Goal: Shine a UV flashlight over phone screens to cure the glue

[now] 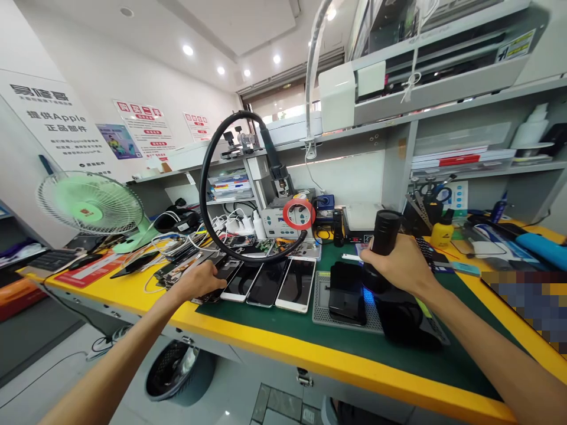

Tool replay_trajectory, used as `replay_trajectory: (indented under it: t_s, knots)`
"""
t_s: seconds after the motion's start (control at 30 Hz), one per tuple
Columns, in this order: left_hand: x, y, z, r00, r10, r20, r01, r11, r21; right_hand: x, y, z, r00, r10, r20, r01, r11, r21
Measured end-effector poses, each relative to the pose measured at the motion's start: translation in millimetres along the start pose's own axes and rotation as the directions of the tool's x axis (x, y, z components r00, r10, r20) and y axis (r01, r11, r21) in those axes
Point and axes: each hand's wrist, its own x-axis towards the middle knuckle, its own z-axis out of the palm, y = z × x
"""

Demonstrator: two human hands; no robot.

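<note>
My left hand (204, 281) curls at a dark smartphone (228, 269); whether it has hold, I cannot tell. Rightward lie a white-framed smartphone (296, 286), a black smartphone (348, 295) on a grey perforated mat (320, 304), then the upright black flashlight (387, 227) my right hand (404, 262) wraps round.

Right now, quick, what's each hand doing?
Left hand: curled at a dark rectangular phone, grip unclear.
Right hand: closed around a black cylindrical flashlight.
</note>
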Motion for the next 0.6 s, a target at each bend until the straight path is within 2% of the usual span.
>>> replay_trajectory:
  t_s: [0.3, 0.47, 0.6]
  knots:
    - [-0.5, -7.2, 1.5, 0.999, 0.004, 0.051, -0.004, 1.000, 0.006, 0.2, 3.2, 0.6, 0.999, 0.029, 0.040, -0.029, 1.000, -0.001]
    - [1.0, -8.2, 5.2, 0.999, -0.026, 0.039, 0.026, 0.999, -0.023, 1.2, 3.0, 0.2, 0.998, 0.038, 0.040, -0.038, 0.999, -0.004]
    - [-2.3, -8.9, -0.6, 0.998, -0.042, 0.036, 0.045, 0.996, -0.075, 2.2, 2.3, -0.1, 0.998, 0.052, 0.041, -0.051, 0.999, -0.010]
